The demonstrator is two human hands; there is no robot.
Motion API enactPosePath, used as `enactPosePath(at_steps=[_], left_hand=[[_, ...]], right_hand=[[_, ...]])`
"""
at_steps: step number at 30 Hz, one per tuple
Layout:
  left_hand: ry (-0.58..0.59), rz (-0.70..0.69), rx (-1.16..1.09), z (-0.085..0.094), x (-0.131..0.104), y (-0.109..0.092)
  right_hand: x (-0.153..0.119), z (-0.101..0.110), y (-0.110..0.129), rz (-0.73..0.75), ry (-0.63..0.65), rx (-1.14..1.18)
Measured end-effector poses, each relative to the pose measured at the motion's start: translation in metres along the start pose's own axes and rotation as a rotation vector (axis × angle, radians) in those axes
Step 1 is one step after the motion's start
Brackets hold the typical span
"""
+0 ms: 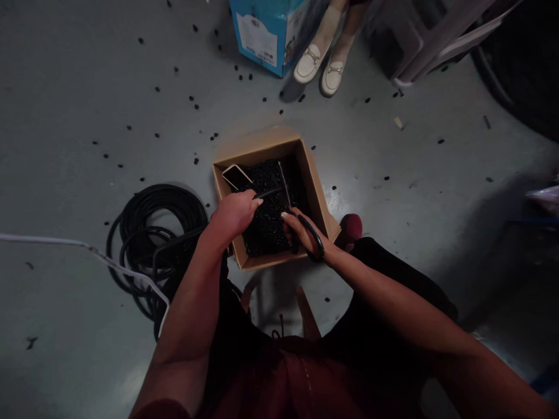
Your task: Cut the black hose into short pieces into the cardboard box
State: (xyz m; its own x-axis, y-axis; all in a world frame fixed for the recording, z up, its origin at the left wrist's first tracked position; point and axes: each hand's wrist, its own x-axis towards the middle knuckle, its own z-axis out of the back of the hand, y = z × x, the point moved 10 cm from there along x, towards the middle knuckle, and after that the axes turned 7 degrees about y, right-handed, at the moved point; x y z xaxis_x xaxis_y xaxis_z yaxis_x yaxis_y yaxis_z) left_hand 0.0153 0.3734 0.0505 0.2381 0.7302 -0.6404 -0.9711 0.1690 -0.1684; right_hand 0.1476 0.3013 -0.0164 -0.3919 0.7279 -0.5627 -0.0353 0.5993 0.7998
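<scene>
My left hand (236, 212) is closed round a black corrugated tube (268, 192), whose free end points right over a cardboard box (317, 183). Scissors (286, 189) with black handles are in my right hand (301, 228); their blades point away from me and stand at the tube's end. Whether the blades touch the tube I cannot tell. Below both hands, many short black cut pieces (262, 230) fill the box. A phone-like dark rectangle with a light edge (237, 177) lies on them at the box's far left corner.
A coil of black tubing (151, 215) lies on the floor to the left, with a white cable (87, 247) across it. Small black pieces are scattered over the floor. Ahead are a blue carton (257, 35), a person's white shoes (308, 63) and a plastic stool (419, 52).
</scene>
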Motion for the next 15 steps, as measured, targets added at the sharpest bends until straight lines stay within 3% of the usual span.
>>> enactPosePath(at_steps=[6,15], left_hand=[[0.041,0.065,0.028,-0.009,0.001,0.009],[0.037,0.074,0.004,-0.009,0.001,0.011]], right_hand=[[0.001,-0.009,-0.018,-0.055,0.018,0.052],[0.0,-0.009,-0.015,-0.061,0.014,0.052]])
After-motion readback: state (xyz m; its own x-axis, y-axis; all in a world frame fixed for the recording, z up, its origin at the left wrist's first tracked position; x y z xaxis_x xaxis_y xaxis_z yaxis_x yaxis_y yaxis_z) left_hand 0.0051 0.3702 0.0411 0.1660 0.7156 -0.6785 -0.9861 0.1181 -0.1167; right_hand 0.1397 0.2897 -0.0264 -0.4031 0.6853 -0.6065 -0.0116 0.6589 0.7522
